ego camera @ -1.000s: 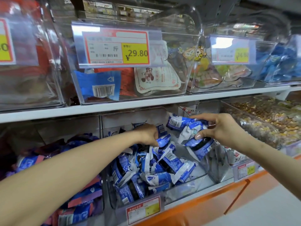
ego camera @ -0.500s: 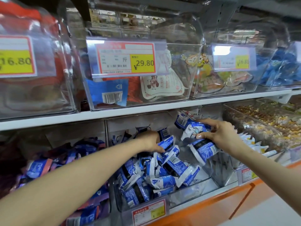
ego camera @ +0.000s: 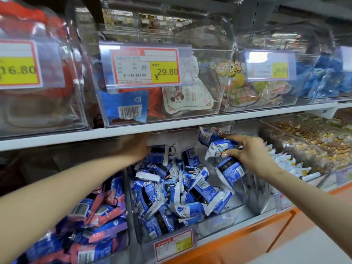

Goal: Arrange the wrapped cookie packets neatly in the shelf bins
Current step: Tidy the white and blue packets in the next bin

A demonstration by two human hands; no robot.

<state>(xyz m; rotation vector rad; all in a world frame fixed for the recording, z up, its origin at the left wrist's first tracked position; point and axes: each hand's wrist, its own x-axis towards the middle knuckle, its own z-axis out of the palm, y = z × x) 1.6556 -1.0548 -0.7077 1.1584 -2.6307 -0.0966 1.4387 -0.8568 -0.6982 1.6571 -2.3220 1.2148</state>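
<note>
A clear shelf bin (ego camera: 219, 221) on the lower shelf holds a loose heap of blue-and-white wrapped cookie packets (ego camera: 177, 189). My right hand (ego camera: 249, 153) grips a bunch of several of these packets (ego camera: 226, 161) above the bin's right side. My left hand (ego camera: 137, 147) reaches deep into the back of the bin under the upper shelf, its fingers curled among the packets; whether it holds one is hidden.
A bin of blue-and-pink packets (ego camera: 95, 221) stands to the left. To the right are a bin of white packets (ego camera: 289, 164) and one of mixed snacks (ego camera: 308, 138). The white upper shelf (ego camera: 171, 126) carries clear bins with price tags. An orange ledge (ego camera: 247, 237) runs below.
My left hand has pushed further back into the bin, up under the shelf. My right hand holds its bunch of packets in about the same place. The camera has tilted down slightly.
</note>
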